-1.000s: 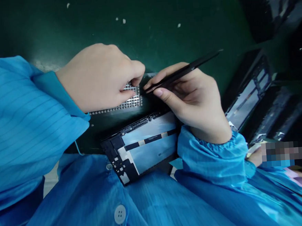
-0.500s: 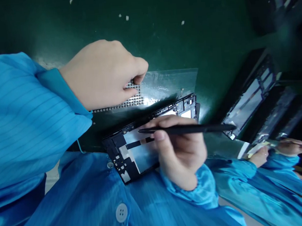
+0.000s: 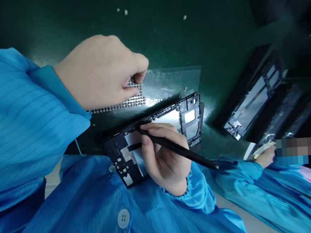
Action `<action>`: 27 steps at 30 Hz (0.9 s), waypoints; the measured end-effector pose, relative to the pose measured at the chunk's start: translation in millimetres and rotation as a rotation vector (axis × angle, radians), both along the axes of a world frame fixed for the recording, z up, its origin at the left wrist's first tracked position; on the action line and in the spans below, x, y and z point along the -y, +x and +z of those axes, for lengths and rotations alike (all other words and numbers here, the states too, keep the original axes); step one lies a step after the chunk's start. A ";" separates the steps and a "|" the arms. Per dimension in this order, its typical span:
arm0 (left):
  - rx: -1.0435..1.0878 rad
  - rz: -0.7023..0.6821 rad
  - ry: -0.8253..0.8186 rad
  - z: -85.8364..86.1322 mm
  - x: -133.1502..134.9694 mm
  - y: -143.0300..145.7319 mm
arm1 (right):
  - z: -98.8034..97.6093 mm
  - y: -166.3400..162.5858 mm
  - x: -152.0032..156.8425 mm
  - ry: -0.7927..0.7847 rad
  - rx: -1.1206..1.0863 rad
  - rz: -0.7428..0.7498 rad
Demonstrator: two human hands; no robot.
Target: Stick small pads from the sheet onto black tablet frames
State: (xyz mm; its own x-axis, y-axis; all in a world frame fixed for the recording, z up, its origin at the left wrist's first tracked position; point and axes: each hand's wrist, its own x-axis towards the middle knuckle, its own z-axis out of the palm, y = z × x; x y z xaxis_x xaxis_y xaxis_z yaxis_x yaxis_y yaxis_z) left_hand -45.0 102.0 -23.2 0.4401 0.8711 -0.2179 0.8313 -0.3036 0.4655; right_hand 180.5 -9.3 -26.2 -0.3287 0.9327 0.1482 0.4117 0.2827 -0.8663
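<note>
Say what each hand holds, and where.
Right hand: slim black tool, near its pointed end. Left hand: at the gridded sheet; grip cannot be told.

No Legible Lettering in View

No text, label, brand, number or sign can be read on the open device frame [image 3: 137,157], its dark strip [image 3: 134,146], the black pointed tool [image 3: 179,149], the gridded sheet [image 3: 137,100] or the second frame [image 3: 254,102]; any marks are too small or blurred.

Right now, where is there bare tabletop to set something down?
Between the clear sheet, a white speck and the device at right. Crowded: left hand over gridded sheet, right hand and black tool over the near device.
</note>
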 end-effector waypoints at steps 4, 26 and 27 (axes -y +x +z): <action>-0.003 -0.013 -0.010 -1.3 -0.5 -0.5 | 13.7 12.3 -47.1 -0.069 0.040 0.082; -0.060 -0.039 0.023 -6.0 -2.8 -2.6 | 7.1 25.6 -120.8 -0.206 -0.087 0.231; -0.044 -0.030 0.013 -5.4 -2.8 -3.1 | 7.5 27.5 -108.4 -0.171 -0.156 0.107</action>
